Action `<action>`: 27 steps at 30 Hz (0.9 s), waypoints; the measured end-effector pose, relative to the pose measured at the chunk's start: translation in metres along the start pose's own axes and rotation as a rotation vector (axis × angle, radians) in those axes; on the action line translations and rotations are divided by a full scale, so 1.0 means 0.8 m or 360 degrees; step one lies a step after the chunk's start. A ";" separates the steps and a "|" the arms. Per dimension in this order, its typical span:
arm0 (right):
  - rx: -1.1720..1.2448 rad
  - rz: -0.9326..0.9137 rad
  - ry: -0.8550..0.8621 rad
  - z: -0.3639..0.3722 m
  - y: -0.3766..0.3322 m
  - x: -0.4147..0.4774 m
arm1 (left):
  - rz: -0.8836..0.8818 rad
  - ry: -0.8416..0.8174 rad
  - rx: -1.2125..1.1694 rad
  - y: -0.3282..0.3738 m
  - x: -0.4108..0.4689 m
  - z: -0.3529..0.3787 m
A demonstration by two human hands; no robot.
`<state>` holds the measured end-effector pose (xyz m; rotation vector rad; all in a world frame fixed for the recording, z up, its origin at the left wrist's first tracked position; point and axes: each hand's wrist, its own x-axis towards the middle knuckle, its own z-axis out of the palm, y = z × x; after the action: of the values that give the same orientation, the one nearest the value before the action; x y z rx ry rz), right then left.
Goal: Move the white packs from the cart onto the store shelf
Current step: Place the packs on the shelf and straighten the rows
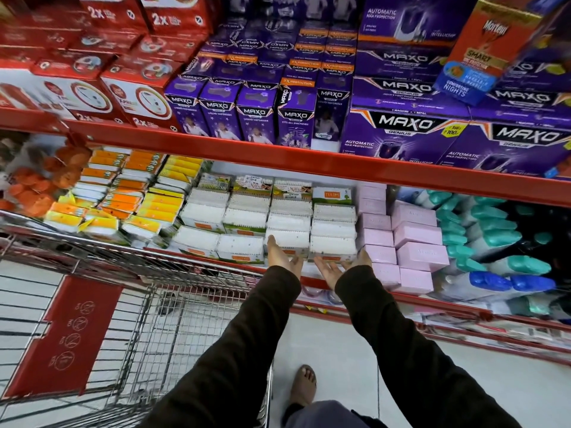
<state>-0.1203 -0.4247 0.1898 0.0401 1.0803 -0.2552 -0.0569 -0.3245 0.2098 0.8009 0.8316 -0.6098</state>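
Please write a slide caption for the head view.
Both bare hands, left and right, press white packs on the red shelf.

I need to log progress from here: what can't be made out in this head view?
- Cart basket: near part cut off by the left and bottom edges, so any remaining packs are unseen.
- Left hand, right hand: contact with the white packs unclear.
- Pink boxes: print too small.

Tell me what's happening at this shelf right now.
A person is stocking a store shelf from a wire cart. Both hands are open at the front of the rows of white packs: the left hand rests against the front of one stack, the right hand is palm up just below the next. Neither holds a pack. The part of the cart that shows looks empty. Pink boxes sit to the right.
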 end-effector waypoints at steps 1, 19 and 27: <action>-0.0007 -0.0012 0.0004 0.001 -0.001 0.002 | -0.0010 -0.0004 0.0016 0.002 0.002 0.000; 0.0049 0.0150 -0.0124 0.003 0.059 0.013 | -0.0009 -0.0030 -0.0157 0.047 0.000 -0.075; 0.0026 0.0162 -0.0207 0.025 0.092 0.021 | 0.0009 0.0000 -0.0274 0.105 0.007 -0.083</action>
<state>-0.0786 -0.3596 0.1779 0.0913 0.9440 -0.1725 -0.0185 -0.2245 0.2081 0.6463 0.8694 -0.5254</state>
